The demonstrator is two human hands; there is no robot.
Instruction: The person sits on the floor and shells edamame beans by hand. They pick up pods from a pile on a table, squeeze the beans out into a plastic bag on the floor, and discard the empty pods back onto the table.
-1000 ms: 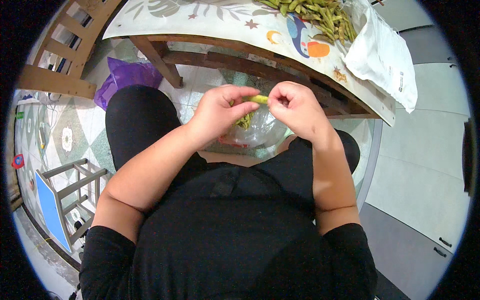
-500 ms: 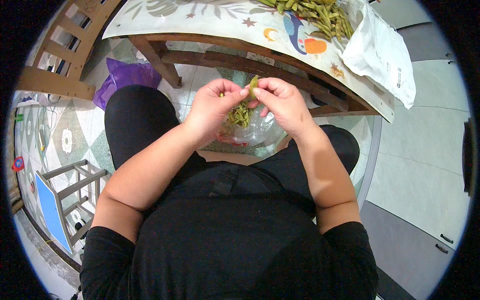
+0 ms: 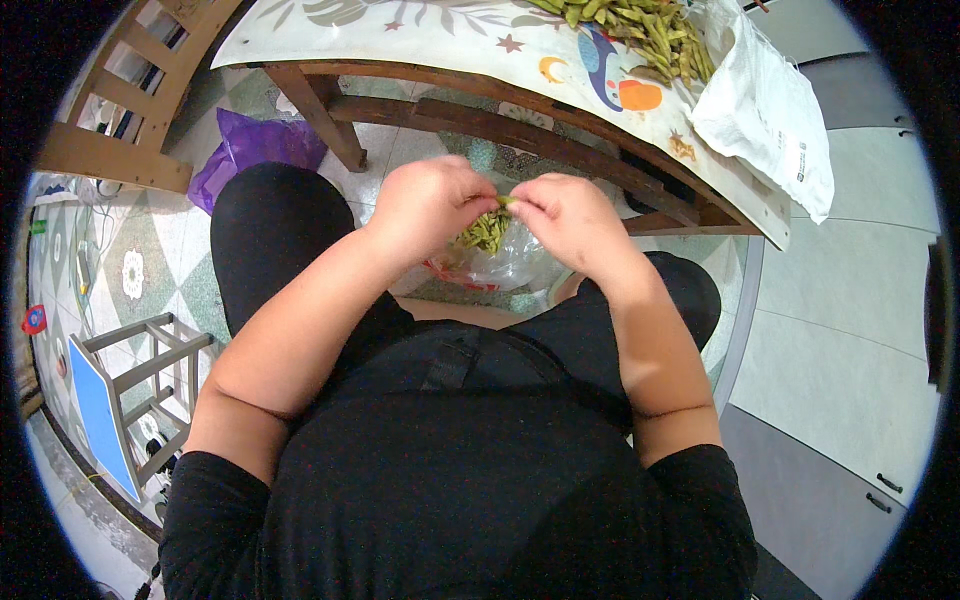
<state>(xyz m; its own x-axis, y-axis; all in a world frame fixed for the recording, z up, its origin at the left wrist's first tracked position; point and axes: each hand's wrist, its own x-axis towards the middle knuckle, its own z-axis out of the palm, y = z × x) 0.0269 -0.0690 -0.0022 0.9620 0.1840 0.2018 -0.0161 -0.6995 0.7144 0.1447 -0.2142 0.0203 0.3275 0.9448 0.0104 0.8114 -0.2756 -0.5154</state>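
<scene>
My left hand [image 3: 430, 205] and my right hand [image 3: 565, 220] meet over my lap, fingertips pinched together on a small green bean pod [image 3: 505, 201]. Just below them a clear plastic bag [image 3: 500, 262] with green pod pieces inside sits between my knees. On the table at the top lies a heap of green bean pods [image 3: 635, 25], well beyond both hands.
A wooden table with a patterned cloth [image 3: 440, 35] spans the top, a white plastic bag [image 3: 765, 110] hanging over its right edge. A purple bag [image 3: 255, 150] lies on the tiled floor at left, near a wooden chair [image 3: 110, 120]. A small blue stool [image 3: 115, 400] stands lower left.
Both hands have dropped slightly toward the clear bag and stayed together on the pod; the pod shows less between the fingers now.
</scene>
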